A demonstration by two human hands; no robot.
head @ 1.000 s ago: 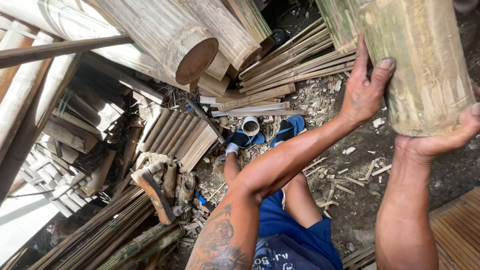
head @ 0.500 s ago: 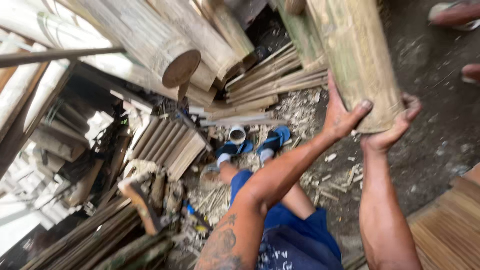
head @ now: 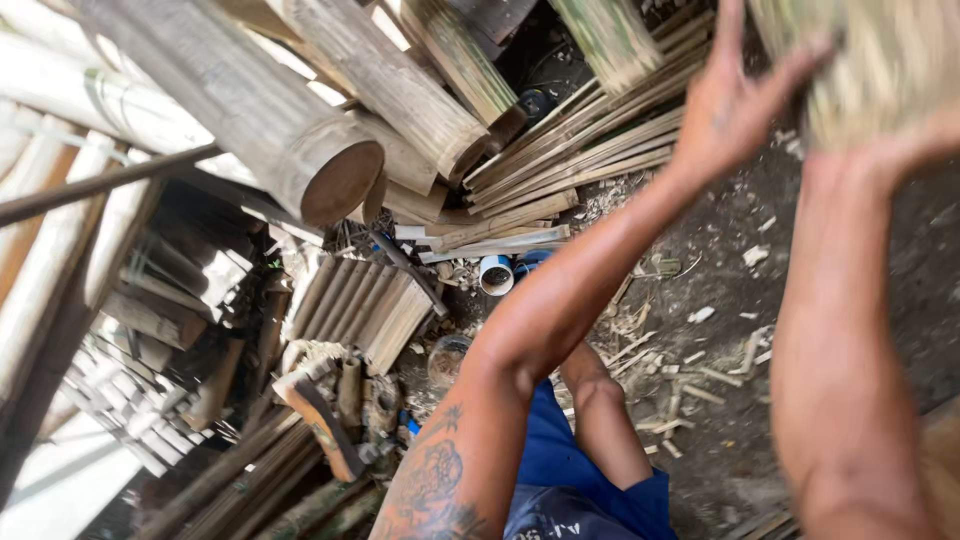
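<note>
Both hands, left [head: 735,105] and right [head: 905,140], clasp the thick greenish bamboo section [head: 880,55] open-palmed overhead; it could slip onto the bare knee [head: 590,385].

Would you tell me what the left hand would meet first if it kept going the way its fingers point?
The left hand already presses the blurred bamboo section held up between both hands; its fingers point up past the picture's top edge, so nothing further can be judged.

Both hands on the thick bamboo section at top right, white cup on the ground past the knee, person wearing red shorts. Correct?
Not quite: the shorts are blue, not red, as the head view shows. The rest holds: the left hand and right hand grip the thick bamboo section at top right, and the white cup sits on the ground past the knee.
</note>
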